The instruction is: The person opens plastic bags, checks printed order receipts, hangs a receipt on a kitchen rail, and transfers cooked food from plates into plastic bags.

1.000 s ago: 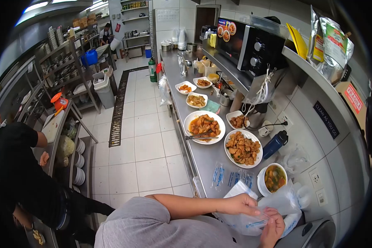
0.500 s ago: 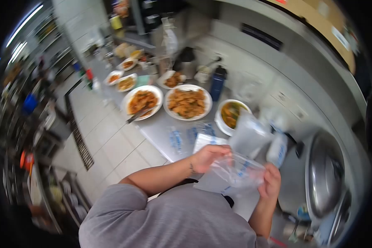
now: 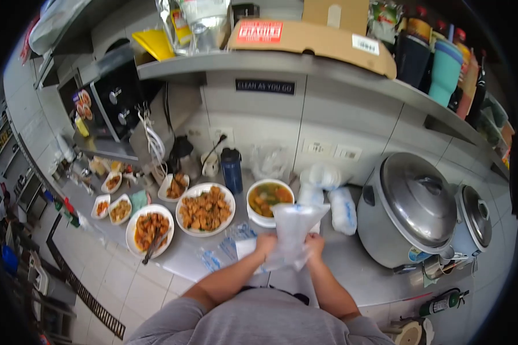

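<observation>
While pinching the bag (image 3: 293, 230) in both hands (image 3: 265, 244) (image 3: 314, 245), spread it gently, clear of the soup (image 3: 262, 200) at eleven o'clock.

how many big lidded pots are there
2: the larger pot stands to the right of the white bundles, and the smaller pot is further right, partly hidden behind it.

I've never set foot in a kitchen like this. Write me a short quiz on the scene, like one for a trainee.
1. True or false: the dark blue bottle stands left of the round white bowl of soup, as the person sees it.
2. What are the left hand and right hand holding?
3. Fill in: the black rectangular wall sign reads "CLEAN AS YOU ___".

Key: 1. True; 2. a translucent plastic bag; 3. GO
</observation>
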`<move>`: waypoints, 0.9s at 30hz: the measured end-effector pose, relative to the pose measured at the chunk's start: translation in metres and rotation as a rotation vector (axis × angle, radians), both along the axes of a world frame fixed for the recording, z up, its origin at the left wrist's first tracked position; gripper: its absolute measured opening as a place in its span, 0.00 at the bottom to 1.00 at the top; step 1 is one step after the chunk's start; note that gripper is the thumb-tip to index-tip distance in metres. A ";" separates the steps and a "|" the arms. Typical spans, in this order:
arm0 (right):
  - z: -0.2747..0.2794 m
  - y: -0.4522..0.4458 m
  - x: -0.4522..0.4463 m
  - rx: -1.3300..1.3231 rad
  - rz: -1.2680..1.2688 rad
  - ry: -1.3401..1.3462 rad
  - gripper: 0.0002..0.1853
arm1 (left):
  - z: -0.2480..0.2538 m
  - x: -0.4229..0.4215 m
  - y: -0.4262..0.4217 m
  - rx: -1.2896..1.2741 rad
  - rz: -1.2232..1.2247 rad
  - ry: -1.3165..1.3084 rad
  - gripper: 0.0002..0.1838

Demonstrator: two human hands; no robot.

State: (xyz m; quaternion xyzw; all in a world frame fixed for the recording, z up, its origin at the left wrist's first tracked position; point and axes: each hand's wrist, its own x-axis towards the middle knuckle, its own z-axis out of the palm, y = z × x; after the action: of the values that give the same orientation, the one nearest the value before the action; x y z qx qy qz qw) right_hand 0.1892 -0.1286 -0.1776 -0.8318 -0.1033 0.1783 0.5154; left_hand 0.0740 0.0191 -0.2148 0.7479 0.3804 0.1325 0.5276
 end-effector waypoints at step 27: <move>0.196 -0.081 -0.098 0.386 0.633 -0.127 0.12 | 0.257 -0.099 -0.076 0.333 -0.556 -0.680 0.19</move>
State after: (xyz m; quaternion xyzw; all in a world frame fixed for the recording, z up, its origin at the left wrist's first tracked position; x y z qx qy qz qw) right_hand 0.0908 -0.2099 0.0185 -0.6555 -0.4189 0.2541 0.5747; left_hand -0.0246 -0.0572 0.0421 0.8101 -0.0554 0.2830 0.5105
